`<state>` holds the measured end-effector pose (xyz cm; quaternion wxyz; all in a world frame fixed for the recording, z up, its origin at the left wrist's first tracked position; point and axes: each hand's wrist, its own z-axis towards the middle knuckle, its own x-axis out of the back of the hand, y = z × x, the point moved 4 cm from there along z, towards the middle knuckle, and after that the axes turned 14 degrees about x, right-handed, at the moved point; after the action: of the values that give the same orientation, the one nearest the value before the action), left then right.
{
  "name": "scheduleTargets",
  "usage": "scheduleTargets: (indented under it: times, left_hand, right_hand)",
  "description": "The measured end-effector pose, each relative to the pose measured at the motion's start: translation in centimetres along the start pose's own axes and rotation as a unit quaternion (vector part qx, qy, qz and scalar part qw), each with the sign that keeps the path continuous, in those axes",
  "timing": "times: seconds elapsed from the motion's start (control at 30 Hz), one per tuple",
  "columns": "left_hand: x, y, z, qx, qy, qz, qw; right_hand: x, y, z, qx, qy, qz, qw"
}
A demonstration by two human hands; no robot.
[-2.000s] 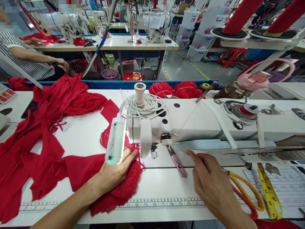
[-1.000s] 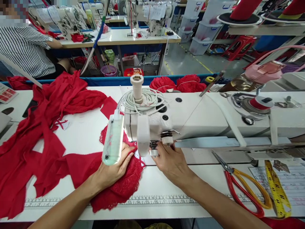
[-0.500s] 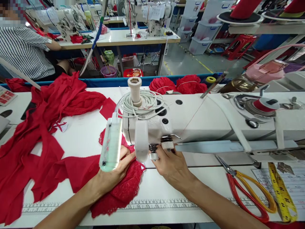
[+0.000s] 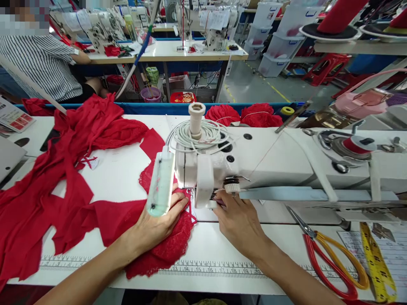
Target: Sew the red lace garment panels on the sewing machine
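Note:
My left hand (image 4: 152,228) lies flat, fingers stretched, on a red lace piece (image 4: 168,252) in front of the white sewing machine's (image 4: 280,161) needle area. A pale green lamp (image 4: 161,186) on the machine hides part of the fingers. My right hand (image 4: 240,222) reaches under the machine head from the right. Its fingers are curled at the presser foot, and a bit of pink, seemingly the thread snips (image 4: 218,202), shows at the fingertips. The lace joins plain red fabric (image 4: 63,199) that spreads out to the left over the white table (image 4: 121,178).
Red-and-yellow scissors (image 4: 330,258) and a yellow tape measure (image 4: 375,258) lie at the right front. A printed ruler strip (image 4: 210,267) runs along the table's front edge. A person in a striped shirt (image 4: 38,63) sits at the far left. More sewing tables stand behind.
My right hand came from the scissors to the pink snips on the table, which no longer lie there, and now sits under the machine head. My left hand stayed on the lace.

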<state>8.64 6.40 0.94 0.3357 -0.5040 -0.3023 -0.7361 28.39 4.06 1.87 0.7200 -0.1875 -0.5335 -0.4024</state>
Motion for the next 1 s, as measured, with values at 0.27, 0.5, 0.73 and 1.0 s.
scheduleTargets:
  times: [0.27, 0.5, 0.73, 1.0]
  left_hand:
    - [0.5, 0.1, -0.1, -0.019, -0.012, -0.013, 1.000]
    - [0.4, 0.0, -0.3, -0.035, 0.014, -0.020, 0.999]
    - [-1.2, -0.7, -1.2, -0.017, 0.039, -0.061, 0.997]
    - [-2.2, -1.4, -1.1, -0.034, 0.020, -0.077, 0.996]
  right_hand:
    - [-0.3, -1.1, 0.6, 0.038, 0.005, -0.006, 0.999]
    - [-0.4, -0.8, 0.7, 0.021, 0.004, 0.023, 0.999]
    - [-1.6, -1.4, 0.4, 0.029, -0.036, 0.010, 0.999]
    - [-2.4, -1.5, -0.3, 0.009, -0.041, 0.032, 0.999]
